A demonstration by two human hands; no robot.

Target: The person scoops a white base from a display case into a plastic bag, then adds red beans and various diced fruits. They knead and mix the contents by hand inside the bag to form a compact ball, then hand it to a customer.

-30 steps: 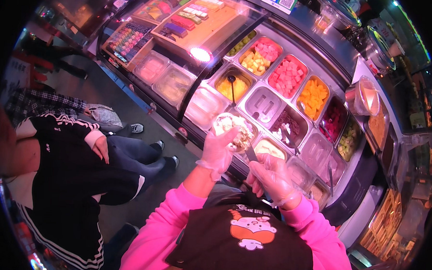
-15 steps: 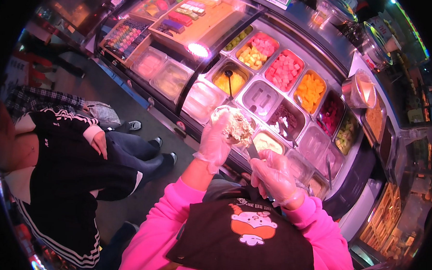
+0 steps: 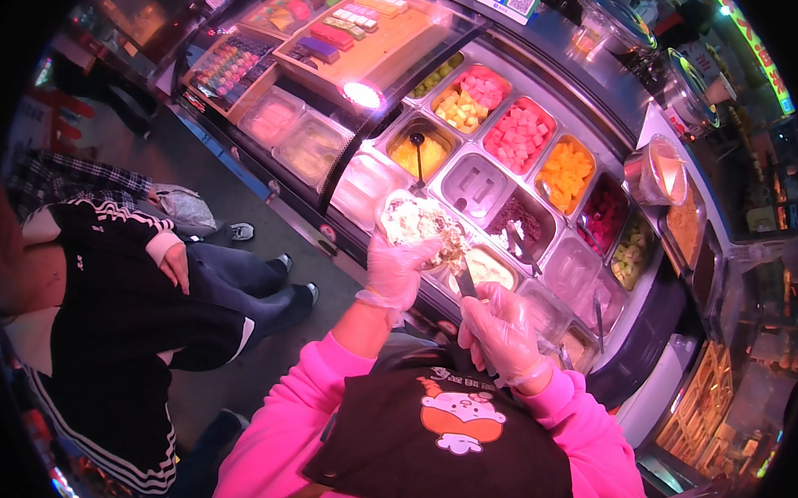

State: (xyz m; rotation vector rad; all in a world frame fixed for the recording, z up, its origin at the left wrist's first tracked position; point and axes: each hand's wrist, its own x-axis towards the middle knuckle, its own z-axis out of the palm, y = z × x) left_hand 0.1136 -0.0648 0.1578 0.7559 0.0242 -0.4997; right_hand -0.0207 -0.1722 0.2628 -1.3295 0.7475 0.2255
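Observation:
My left hand [image 3: 393, 274], in a clear plastic glove, is closed around a creamy white food mass with dark flecks [image 3: 418, 223]. It is held over the near edge of the counter. I cannot tell what kind of food it is. My right hand [image 3: 508, 332], also gloved, grips a flat spatula-like blade [image 3: 466, 282], its tip against the right side of the food mass. Just beyond the blade lies a metal pan of white cream [image 3: 494, 271]. Behind it sits a pan of dark purplish grains [image 3: 518, 220] with a whitish-smeared utensil in it.
Ahead are metal pans with pink cubes [image 3: 518, 134], orange pieces [image 3: 564, 172] and yellow filling [image 3: 428, 152] with a black-handled spoon. A lidded pan [image 3: 480, 187] sits among them. A wooden tray [image 3: 399, 35] stands far left. A person in black [image 3: 112, 290] stands at left.
The food mass in my left hand has turned and shows a broader white face, with my thumb across it. The blade stays at its right side. The whole view has shifted slightly.

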